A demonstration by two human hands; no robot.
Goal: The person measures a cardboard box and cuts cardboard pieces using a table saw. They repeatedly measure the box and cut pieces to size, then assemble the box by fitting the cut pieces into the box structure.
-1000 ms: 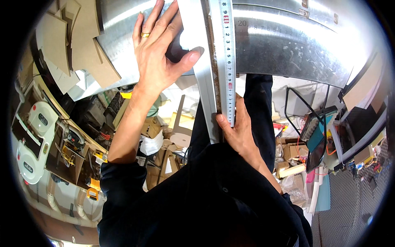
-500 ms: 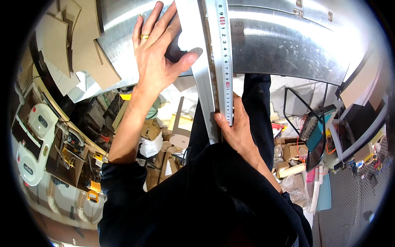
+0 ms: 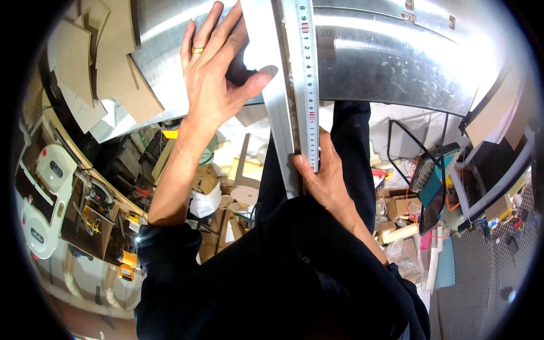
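Observation:
A long metal bar [image 3: 271,73] runs away from my body over the edge of a shiny metal tabletop [image 3: 374,68]. Along its right side lies a ruler [image 3: 307,85] with black and red markings, a dark strip showing between the two. My left hand [image 3: 218,73], a gold ring on one finger, rests open on the tabletop left of the bar. Its fingers are spread and its thumb touches the bar. At the near end, past the table edge, my right hand [image 3: 324,175] is closed round the ruler, thumb on top. The far ends of bar and ruler are cut off by the picture's upper rim.
Brown board pieces [image 3: 122,68] lie overlapping at the table's left end. A white and grey machine [image 3: 51,198] stands at the lower left. Cardboard boxes [image 3: 402,207] and scraps crowd the floor. On the right is a black-framed object [image 3: 433,187] with a teal panel.

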